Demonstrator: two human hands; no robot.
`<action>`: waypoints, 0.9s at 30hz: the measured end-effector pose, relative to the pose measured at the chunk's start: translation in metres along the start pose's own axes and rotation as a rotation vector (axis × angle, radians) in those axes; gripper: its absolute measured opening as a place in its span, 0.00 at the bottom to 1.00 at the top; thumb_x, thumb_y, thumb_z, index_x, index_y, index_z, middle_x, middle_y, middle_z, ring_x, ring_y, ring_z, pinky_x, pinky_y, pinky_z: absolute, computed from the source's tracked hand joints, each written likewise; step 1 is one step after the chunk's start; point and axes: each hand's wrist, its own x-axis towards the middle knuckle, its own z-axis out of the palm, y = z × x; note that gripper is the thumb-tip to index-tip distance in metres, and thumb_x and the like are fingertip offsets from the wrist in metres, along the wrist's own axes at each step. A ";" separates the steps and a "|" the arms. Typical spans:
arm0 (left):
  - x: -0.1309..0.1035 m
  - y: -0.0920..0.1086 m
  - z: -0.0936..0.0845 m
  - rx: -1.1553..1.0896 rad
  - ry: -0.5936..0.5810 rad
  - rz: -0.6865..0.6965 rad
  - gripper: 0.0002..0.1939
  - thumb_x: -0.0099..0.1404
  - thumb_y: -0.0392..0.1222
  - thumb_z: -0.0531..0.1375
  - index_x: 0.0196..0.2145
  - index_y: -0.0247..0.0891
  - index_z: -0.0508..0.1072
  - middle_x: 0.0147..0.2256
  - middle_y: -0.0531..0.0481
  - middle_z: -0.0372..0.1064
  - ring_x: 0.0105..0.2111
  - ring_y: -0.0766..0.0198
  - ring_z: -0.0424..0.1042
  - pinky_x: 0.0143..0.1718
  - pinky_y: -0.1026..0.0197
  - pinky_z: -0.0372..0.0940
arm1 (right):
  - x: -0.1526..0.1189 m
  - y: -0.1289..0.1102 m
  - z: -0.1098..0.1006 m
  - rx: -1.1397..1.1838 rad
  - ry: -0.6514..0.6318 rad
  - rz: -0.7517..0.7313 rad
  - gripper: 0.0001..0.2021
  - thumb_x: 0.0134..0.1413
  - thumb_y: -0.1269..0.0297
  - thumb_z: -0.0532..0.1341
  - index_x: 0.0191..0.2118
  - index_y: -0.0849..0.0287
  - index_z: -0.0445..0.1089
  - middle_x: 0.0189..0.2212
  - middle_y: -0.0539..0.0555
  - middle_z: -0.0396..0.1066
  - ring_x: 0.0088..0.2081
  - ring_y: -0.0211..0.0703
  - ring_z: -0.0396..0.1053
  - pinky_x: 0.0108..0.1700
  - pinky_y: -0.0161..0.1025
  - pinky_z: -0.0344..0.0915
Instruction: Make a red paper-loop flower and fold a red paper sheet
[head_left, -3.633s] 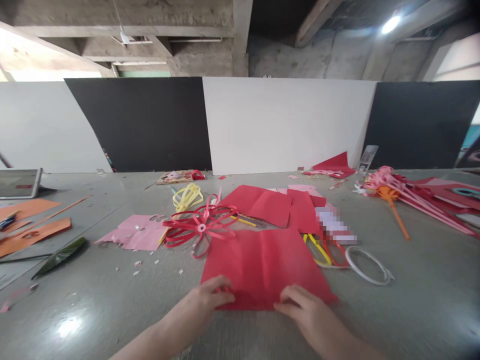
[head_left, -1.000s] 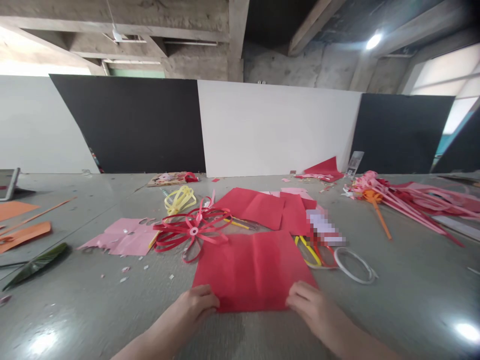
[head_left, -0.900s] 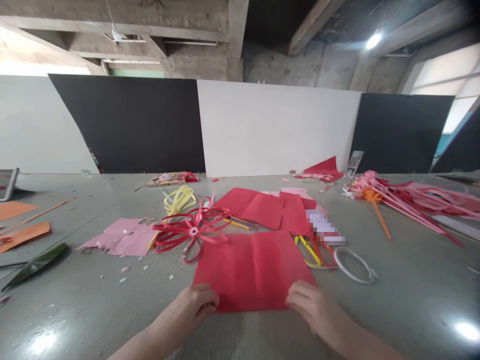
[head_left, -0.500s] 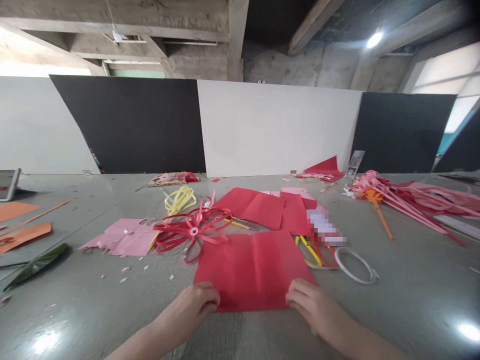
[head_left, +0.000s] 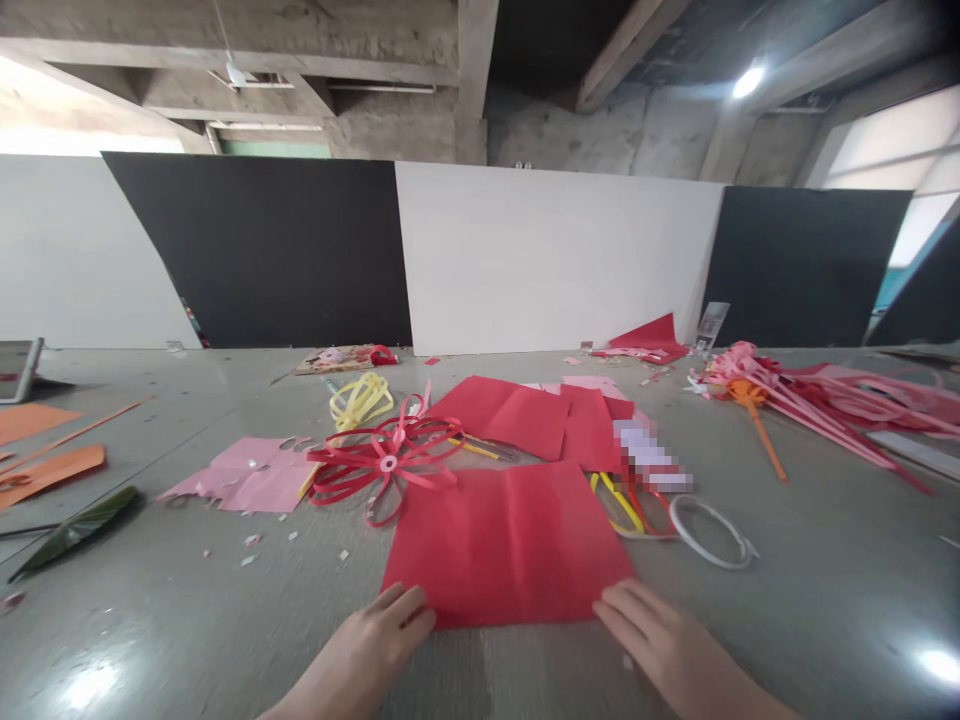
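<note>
A sheet of red paper (head_left: 514,545) lies in front of me, with faint creases running down its middle. At its near left corner my left hand (head_left: 391,622) is closed, fingers together over the edge. My right hand (head_left: 643,622) grips the near right corner in the same way, its thumb hidden. Touching the sheet's far left side is a flower shape of looped red paper strips (head_left: 388,462) with a pale centre. More red paper sheets (head_left: 502,412) lie just beyond the held one.
Left of the loops is cut pink paper (head_left: 259,475), with small scraps around it. A yellow looped strip flower (head_left: 361,400) stands behind. On the right are a coiled white strip (head_left: 709,545) and pink strips (head_left: 806,405). A green leaf (head_left: 82,530) lies far left.
Both hands have shifted outward along the near edge to the corners of the red sheet. That edge now shows more of its width between them.
</note>
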 end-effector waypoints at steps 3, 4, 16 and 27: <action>0.005 0.005 -0.012 -0.034 -0.061 -0.058 0.15 0.59 0.25 0.46 0.31 0.38 0.69 0.34 0.49 0.68 0.34 0.62 0.68 0.34 0.64 0.61 | 0.002 0.001 0.000 0.061 -0.079 0.120 0.22 0.38 0.87 0.49 0.38 0.61 0.68 0.34 0.55 0.68 0.35 0.45 0.67 0.33 0.38 0.66; 0.007 0.005 -0.017 -0.060 -0.073 -0.077 0.16 0.60 0.26 0.45 0.30 0.37 0.70 0.33 0.49 0.68 0.33 0.62 0.68 0.34 0.64 0.61 | 0.005 0.001 -0.002 0.103 -0.120 0.161 0.20 0.39 0.87 0.49 0.36 0.60 0.68 0.33 0.54 0.68 0.35 0.44 0.67 0.33 0.38 0.65; 0.031 -0.023 -0.037 -0.392 -0.183 -0.139 0.09 0.50 0.32 0.53 0.25 0.38 0.73 0.23 0.55 0.68 0.25 0.67 0.65 0.26 0.69 0.55 | 0.057 0.028 -0.041 0.585 -0.490 0.395 0.11 0.46 0.80 0.55 0.25 0.57 0.70 0.25 0.48 0.71 0.30 0.38 0.67 0.33 0.33 0.58; 0.038 -0.027 -0.029 -0.430 -0.181 -0.235 0.03 0.48 0.34 0.56 0.22 0.35 0.71 0.20 0.56 0.63 0.22 0.68 0.63 0.23 0.68 0.53 | 0.054 0.033 -0.035 0.592 -0.494 0.492 0.05 0.45 0.76 0.61 0.25 0.59 0.70 0.26 0.48 0.70 0.32 0.38 0.66 0.35 0.33 0.57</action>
